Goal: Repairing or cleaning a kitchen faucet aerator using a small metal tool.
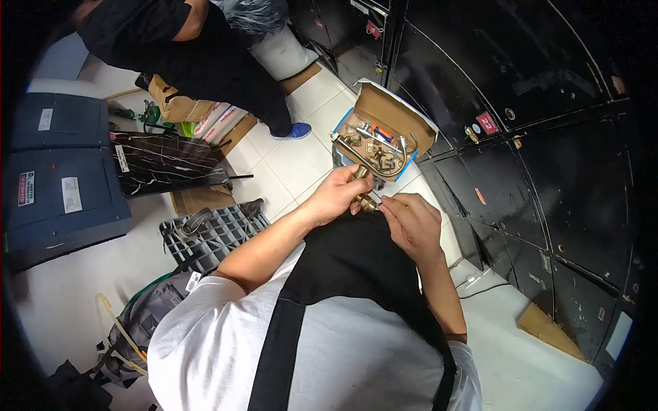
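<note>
My left hand (334, 195) is closed around a brass valve fitting (368, 203), holding it in front of my black apron (356, 260). The thumb and fingers of my right hand (417, 220) pinch at the fitting's right end; whatever small piece lies between them is too hidden to name. Just beyond my hands stands an open cardboard box (396, 104) with blue edges. Inside it lie loose metal fittings, a curved metal pipe (361, 156) and a tool with an orange-red handle (381, 133).
Black lockers (548, 185) line the right side. At the left are a grey plastic grate (229, 236), a grey bag (154, 318) and dark blue cabinets (65, 171). Another person in black, with a blue shoe (293, 131), stands at the upper left beside sacks and cardboard.
</note>
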### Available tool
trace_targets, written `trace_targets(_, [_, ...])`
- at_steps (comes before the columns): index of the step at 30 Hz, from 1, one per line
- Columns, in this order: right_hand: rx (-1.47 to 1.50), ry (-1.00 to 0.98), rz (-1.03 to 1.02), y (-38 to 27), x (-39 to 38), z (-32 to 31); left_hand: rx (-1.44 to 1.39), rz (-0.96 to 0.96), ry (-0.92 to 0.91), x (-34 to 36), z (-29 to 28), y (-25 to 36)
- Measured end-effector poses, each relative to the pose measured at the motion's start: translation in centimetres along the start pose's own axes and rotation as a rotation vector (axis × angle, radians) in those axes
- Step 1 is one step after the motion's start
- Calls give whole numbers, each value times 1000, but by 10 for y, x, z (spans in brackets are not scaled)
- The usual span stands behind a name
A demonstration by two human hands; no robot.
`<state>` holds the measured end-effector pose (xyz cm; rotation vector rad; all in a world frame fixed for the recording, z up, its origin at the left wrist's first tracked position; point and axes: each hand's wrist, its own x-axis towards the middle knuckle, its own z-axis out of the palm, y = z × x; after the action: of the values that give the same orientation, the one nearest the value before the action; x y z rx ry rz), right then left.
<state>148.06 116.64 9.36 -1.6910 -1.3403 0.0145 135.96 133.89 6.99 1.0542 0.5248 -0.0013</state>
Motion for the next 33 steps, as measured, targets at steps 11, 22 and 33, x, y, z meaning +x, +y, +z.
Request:
trace_targets(11, [688, 101, 879, 14, -17, 16, 112, -53, 40, 2, 12, -1])
trace_targets(22, [1085, -50, 1311, 13, -6, 19, -73, -62, -4, 13, 3, -7])
trace_targets(33, [694, -81, 980, 6, -25, 10, 49, -41, 0, 10, 13, -15])
